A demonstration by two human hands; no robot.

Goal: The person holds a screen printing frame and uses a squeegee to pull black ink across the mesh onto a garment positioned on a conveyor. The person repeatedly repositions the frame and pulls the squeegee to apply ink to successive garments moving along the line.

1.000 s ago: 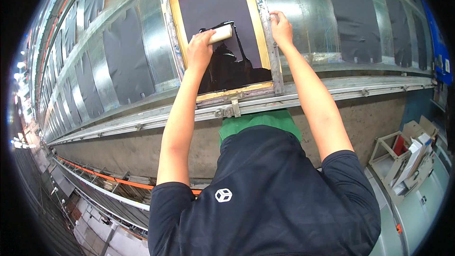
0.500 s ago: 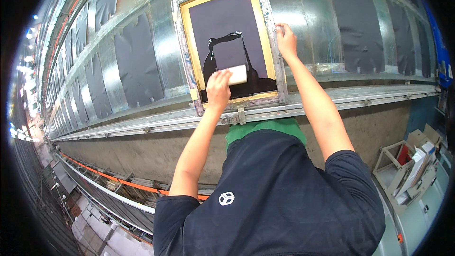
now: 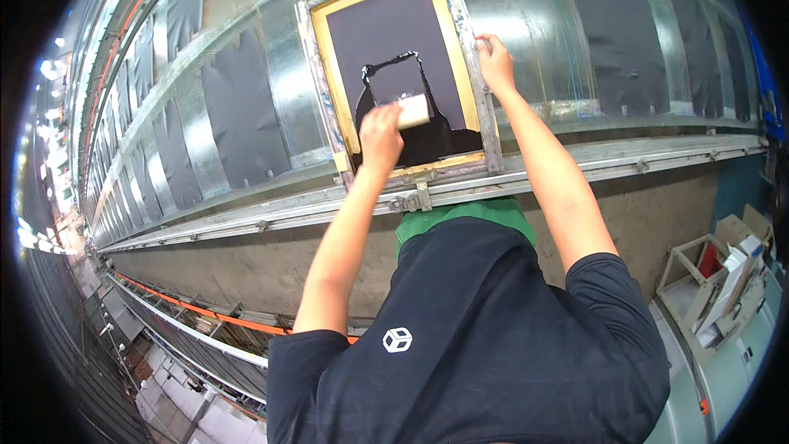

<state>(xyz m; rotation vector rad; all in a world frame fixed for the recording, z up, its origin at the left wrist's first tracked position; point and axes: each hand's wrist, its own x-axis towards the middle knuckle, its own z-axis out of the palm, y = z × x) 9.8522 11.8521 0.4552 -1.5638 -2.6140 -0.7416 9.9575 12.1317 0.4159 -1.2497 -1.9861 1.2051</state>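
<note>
A screen printing frame (image 3: 483,107) lies on the long table, its mesh edged with yellow tape and its far part a plain dark grey. Glossy black ink (image 3: 427,148) covers the near part of the mesh and runs up in two strips round a duller patch. My left hand (image 3: 380,138) is closed round one end of a pale squeegee (image 3: 413,111), tilted over the inked mesh; its lower edge is partly hidden. At the frame's right rail, my right hand (image 3: 496,64) grips the outer edge with bent fingers.
Dark fabric panels (image 3: 244,107) lie in rows on the shiny metal table (image 3: 534,49), left and right of the frame. A metal rail (image 3: 575,158) with small clamps runs along the near edge. A crate-like stand (image 3: 699,296) with boards is at the lower right.
The squeegee in my left hand has moved a little away from me over the mesh. My right hand stays on the frame's right side. The view has shifted slightly.
</note>
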